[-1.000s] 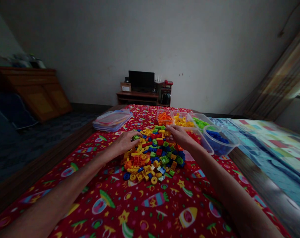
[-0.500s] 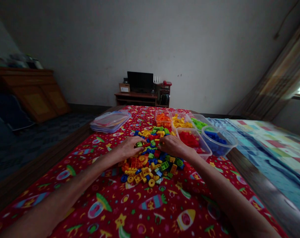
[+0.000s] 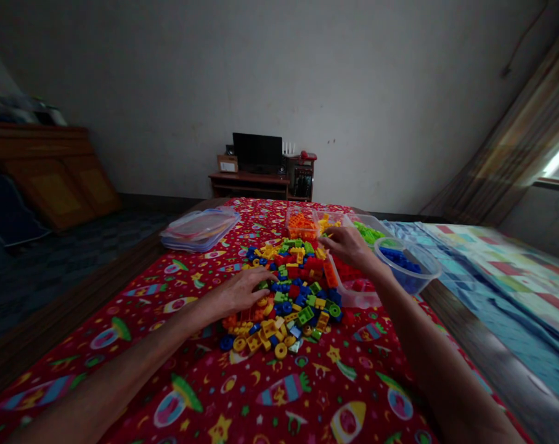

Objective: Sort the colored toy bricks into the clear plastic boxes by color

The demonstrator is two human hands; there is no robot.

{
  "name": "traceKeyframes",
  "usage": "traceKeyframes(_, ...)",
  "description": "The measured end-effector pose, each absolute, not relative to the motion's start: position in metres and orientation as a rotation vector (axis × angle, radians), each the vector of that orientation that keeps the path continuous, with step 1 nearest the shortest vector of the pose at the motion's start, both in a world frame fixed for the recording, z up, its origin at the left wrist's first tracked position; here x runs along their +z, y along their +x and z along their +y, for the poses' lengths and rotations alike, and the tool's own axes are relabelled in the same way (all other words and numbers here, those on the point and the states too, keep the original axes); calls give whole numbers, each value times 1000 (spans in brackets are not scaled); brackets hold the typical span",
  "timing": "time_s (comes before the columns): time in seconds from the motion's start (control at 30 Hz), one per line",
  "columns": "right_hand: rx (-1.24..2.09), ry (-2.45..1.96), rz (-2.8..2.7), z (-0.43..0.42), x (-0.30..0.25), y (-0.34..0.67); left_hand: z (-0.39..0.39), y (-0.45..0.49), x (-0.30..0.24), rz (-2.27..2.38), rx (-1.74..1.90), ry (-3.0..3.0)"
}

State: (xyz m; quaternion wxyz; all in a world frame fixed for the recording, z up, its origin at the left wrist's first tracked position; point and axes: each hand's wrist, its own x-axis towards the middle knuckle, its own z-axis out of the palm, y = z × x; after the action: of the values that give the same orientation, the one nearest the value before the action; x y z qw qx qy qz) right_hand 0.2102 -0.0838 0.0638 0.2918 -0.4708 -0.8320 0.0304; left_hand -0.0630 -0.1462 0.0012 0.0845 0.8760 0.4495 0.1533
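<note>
A heap of mixed toy bricks (image 3: 286, 305) in yellow, blue, green, red and orange lies on the table. At its left side is my left hand (image 3: 246, 290), fingers curled round a green toy brick (image 3: 263, 285). My right hand (image 3: 348, 245) is raised over the near edge of the tubs, thumb and fingers pinched on a small toy brick, mostly hidden, that looks green. Under and beyond this hand are a tub of red bricks (image 3: 348, 272), partly covered by it, and yellow bricks (image 3: 328, 223). Orange bricks (image 3: 303, 225) sit in the tub to their left.
Green bricks (image 3: 369, 232) fill another clear tub, and a round bowl (image 3: 429, 271) holds blue ones. Stacked plastic lids (image 3: 200, 228) lie at the left. A red patterned cloth (image 3: 242, 394) covers the table. A bed (image 3: 487, 277) stands to the right.
My right hand has moved from the heap up and right to the tubs. My left hand stays at the heap, slightly lower. The view has shifted a little.
</note>
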Motion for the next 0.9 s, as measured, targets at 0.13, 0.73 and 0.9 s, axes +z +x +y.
traceKeyframes(0.13, -181, -1583, -2046, -38, 88, 259, -145, -64, 1, 1320, 477, 2610)
traceKeyframes(0.73, -89, -1310, -2374, -69, 68, 197, -137, -75, 17, 1490, 711, 2447)
traceKeyframes(0.9, -182, -1441, -2703, -98, 56, 169, -133, -83, 17, 1514, 735, 2426)
